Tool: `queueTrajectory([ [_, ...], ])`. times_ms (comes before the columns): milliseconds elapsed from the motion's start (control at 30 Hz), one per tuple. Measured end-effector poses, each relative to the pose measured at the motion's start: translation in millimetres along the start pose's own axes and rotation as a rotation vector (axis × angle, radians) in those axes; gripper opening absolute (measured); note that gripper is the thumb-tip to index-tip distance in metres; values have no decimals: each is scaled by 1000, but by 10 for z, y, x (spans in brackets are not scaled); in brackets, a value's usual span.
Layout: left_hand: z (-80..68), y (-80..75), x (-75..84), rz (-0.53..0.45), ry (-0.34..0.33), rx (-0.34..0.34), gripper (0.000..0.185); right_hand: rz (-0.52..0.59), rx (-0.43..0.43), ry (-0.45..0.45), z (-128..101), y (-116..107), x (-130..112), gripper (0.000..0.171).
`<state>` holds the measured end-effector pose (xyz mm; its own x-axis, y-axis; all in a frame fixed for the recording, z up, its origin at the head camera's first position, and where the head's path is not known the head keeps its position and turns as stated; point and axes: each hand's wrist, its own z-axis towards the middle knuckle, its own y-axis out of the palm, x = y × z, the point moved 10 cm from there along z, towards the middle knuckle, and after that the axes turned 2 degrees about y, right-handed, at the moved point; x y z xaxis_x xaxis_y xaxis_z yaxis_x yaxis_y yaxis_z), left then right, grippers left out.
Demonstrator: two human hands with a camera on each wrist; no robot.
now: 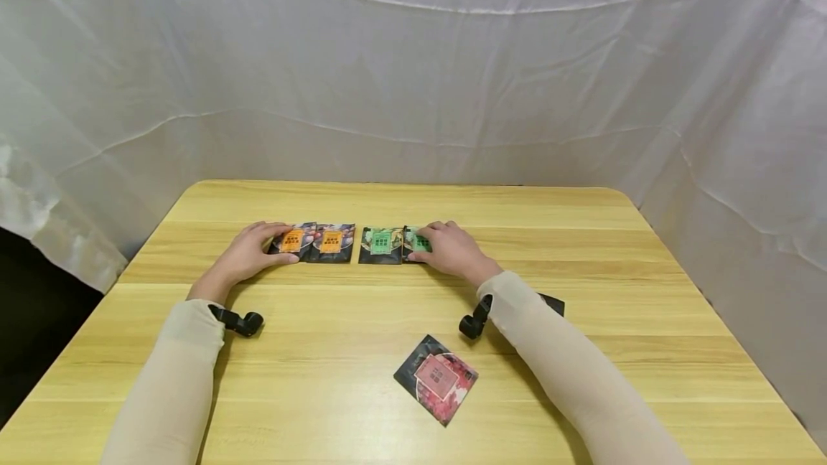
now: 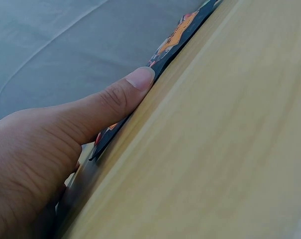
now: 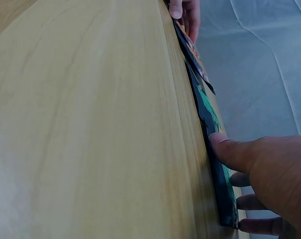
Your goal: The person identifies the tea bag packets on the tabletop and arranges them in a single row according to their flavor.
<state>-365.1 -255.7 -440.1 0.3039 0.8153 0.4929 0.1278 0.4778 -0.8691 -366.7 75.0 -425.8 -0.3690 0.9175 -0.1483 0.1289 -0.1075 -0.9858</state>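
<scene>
Two hands are resting on a row of four flat glossy packets on a pale wood-grain surface (image 1: 581,235).

The left hand (image 1: 248,253) is pinching the leftmost orange-label packet (image 1: 293,241), thumb at its near edge, fingers (image 1: 261,227) curling over the far edge; a second orange-label packet (image 1: 332,242) is lying just beside it. The right hand (image 1: 452,250) is gripping the rightmost green-label packet (image 1: 416,242) likewise, next to another green-label packet (image 1: 380,244). A pink-label packet (image 1: 436,377) is lying tilted nearer the person, well apart. Wrinkled white cloth (image 1: 413,77) is hanging behind.

2 orange-labelled packets (image 1: 314,242), 2 green-labelled packets (image 1: 390,244), 1 pink-labelled packet (image 1: 436,378), light wood-grain table (image 1: 646,321).
</scene>
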Motion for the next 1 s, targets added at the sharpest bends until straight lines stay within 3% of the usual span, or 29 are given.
queueTrajectory([
  [733,-6,-3,-7,-5,-8,-5,87,9,0,-11,-17,-32,-20,65],
  [1000,-2,-6,-30,-7,-14,0,88,80,32,-26,-72,-143,-1,66],
])
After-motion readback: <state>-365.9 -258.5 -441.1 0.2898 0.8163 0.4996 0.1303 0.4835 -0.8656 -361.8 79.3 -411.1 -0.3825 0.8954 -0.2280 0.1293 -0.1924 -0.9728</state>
